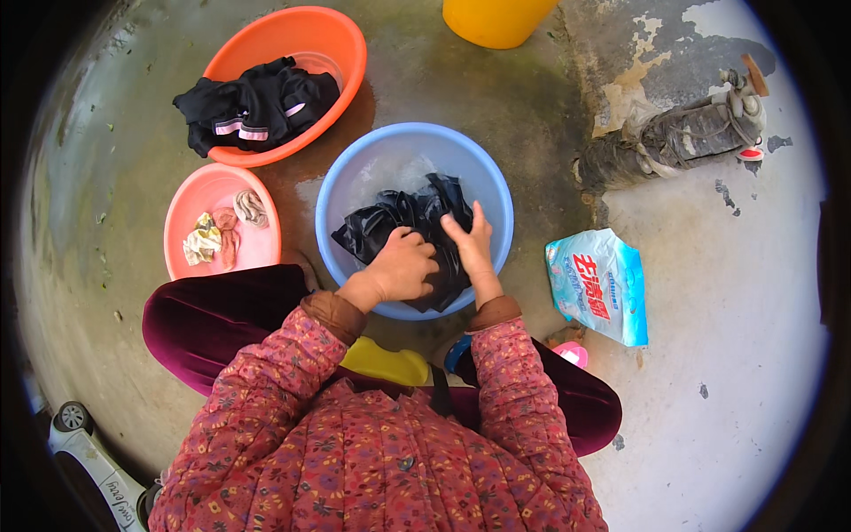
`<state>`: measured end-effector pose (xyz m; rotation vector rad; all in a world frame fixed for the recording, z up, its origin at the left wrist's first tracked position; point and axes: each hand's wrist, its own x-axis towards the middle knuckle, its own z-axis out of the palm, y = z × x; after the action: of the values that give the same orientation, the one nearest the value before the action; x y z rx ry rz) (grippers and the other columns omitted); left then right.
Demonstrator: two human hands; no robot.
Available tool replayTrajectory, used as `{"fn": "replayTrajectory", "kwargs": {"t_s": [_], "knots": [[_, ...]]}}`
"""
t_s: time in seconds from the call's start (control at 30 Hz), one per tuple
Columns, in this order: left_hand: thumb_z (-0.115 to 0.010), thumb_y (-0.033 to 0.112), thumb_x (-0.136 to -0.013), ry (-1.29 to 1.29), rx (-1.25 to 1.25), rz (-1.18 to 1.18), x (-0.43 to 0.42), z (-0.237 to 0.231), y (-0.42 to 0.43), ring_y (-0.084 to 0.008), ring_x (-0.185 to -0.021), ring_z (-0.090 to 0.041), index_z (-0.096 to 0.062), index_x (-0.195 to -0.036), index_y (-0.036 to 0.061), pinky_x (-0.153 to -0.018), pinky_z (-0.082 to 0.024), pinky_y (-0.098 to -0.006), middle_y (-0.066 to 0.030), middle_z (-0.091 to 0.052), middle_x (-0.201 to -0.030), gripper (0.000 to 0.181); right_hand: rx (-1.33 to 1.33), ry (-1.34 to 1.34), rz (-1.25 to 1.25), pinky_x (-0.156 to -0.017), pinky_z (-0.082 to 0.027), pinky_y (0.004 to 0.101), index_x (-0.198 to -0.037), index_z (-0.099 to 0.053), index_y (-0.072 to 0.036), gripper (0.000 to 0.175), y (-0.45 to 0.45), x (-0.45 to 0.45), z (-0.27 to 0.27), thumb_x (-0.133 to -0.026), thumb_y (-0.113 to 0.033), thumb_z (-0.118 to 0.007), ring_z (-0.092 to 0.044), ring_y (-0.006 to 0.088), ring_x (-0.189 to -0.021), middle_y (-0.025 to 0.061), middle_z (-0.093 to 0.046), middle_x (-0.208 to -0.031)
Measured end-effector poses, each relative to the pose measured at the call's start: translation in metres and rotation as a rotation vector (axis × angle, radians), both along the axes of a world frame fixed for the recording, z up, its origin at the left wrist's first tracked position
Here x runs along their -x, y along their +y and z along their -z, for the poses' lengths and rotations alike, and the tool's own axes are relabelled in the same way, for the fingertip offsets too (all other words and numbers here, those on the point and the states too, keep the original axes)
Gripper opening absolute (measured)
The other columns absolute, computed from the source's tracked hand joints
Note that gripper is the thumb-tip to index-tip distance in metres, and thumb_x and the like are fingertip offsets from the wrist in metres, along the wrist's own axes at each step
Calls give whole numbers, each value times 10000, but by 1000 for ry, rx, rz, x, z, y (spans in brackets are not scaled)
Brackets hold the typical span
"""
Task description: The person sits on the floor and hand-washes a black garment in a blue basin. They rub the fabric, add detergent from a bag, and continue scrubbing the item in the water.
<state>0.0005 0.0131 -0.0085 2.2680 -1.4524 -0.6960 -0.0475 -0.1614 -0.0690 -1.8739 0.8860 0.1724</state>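
Note:
A blue plastic basin [503,193] stands before me with water and a wet black garment [385,219] in it. My left hand [401,266] lies on the garment at the near side, its fingers curled over the dark cloth; whether it grips a fold is hard to see. Against the garment's right part rests my right hand [471,245], thumb and fingers apart, holding nothing that shows. At the upper left, black clothes with pink-and-white strips [266,106] hang partly over the rim of an orange basin [352,60].
A pink basin [174,219] holds several small cloths. Right of the blue basin stands a detergent bag [598,286]. A yellow bucket [498,20] is at the top, a rope-bound post [685,139] at right, a yellow object [385,362] between my legs, and a wheeled toy [100,459] lower left.

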Motion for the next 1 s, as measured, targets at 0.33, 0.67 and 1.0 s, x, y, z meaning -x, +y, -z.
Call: {"fn": "replayTrajectory", "kwargs": {"t_s": [0.33,0.67,1.0], "knots": [[-723,548,-686,-46,-324,-886,7,71,7,-490,-1323,-233,-272,-1470,213,-1032,-246,-608,-242,-202,-1498,965,645,245,-435,-1035,-269,591,-1429,-345,-307,817,62,18,48,-727,-434,-743,-211,424,-1362,211,-209,-1486],[-679,411,-762,8,-342,-734,-51,128,-26,-381,-1130,-469,-558,-1244,218,-881,-400,-546,-156,-538,-1174,532,620,239,-593,-749,-485,455,-905,-669,-154,195,15,-44,78,-778,-300,-647,-485,409,-1084,224,-553,-1057],[-591,390,-851,533,-180,-734,-124,138,-28,-289,-1058,-600,-619,-1162,57,-949,-427,-408,-179,-650,-1107,456,247,22,-310,-879,-471,358,-1167,-592,-43,447,-7,-83,86,-765,-237,-633,-636,297,-999,176,-670,-1045]]}}
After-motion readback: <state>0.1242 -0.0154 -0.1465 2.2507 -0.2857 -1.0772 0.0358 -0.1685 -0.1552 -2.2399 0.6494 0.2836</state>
